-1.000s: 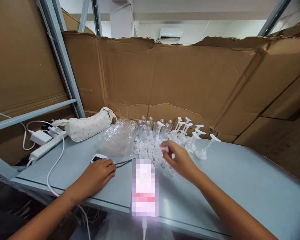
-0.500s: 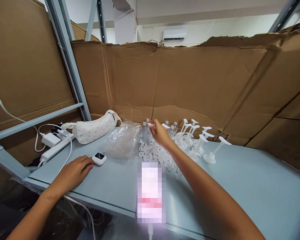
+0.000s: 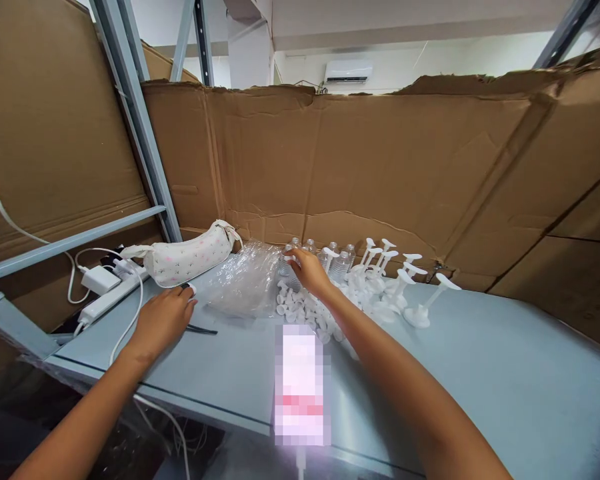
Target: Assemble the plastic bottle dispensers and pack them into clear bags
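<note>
Roughly, I'd log this as partway: clear bottles (image 3: 339, 268) stand clustered at the back of the table (image 3: 490, 360), and a big heap of small white pieces (image 3: 305, 310) lies loose right in front, so plenty looks left to handle. From my end, can't tell how many bottles have a white piece fitted; tops too small, some hidden by the right hand (image 3: 310, 270). That hand: thumb and finger together, seemingly pinching one white piece (image 3: 288, 258) at the top of a bottle on the cluster's left end; seated or not, I can't say. Left hand (image 3: 165, 317): palm down, fingers over a small white device (image 3: 193, 289), mostly covered; gripping or just resting, can't tell. Containers: bottles see-through, I make out no coloured fill, but empty or not is too small to call. Clear plastic bag (image 3: 245, 283), crumpled left of the heap, nothing I can pick out inside. Printed pouch (image 3: 187, 259) beyond it, contents hidden. Right of the heap I note white pump-like parts (image 3: 419, 316), stems tilted, wide bases down, one set slightly apart.
</note>
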`<move>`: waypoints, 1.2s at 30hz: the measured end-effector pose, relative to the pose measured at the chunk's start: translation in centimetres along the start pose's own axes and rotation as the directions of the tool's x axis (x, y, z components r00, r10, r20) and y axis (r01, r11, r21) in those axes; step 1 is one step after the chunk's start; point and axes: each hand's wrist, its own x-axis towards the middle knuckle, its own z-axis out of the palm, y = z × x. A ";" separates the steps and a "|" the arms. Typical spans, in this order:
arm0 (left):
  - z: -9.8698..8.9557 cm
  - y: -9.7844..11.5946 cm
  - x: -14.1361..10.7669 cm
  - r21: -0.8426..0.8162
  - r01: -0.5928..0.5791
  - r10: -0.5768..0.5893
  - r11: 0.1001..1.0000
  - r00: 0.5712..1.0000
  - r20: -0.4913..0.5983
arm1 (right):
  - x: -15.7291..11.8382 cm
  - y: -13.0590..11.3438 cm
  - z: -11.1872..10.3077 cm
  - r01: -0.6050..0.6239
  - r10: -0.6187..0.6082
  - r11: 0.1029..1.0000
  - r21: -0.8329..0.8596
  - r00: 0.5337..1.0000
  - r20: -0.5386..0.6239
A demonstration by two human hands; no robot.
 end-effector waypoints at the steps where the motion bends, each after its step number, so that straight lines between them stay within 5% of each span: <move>1: -0.4 0.9 0.1 0.008 -0.008 0.009 1.000 0.999 -0.042 | -0.1 0.0 -0.1 0.007 -0.007 1.000 0.002 1.000 0.002; 7: -1.4 4.9 0.5 -0.055 -0.136 0.132 0.989 0.989 -0.067 | -0.6 -0.1 -0.1 0.020 -0.020 1.000 -0.002 1.000 0.012; 16: -1.1 5.1 -0.1 -0.147 -0.123 0.128 0.981 0.991 0.024 | -0.8 0.1 0.1 0.053 -0.053 0.999 -0.010 0.999 0.011; 24: -1.6 6.3 -0.4 -0.323 -0.167 0.169 0.932 0.985 -0.022 | -0.5 0.3 -0.1 0.093 -0.084 0.993 0.077 0.990 -0.116; 31: -2.7 9.9 2.0 -0.584 -0.340 0.197 0.737 0.935 -0.295 | -1.5 -2.5 -3.8 0.215 -0.137 0.954 0.209 0.932 -0.334; 36: -3.7 13.1 4.2 -0.795 -0.369 0.223 0.482 0.929 -0.296 | -4.7 -6.5 -7.0 0.178 -0.029 0.840 0.512 0.958 -0.286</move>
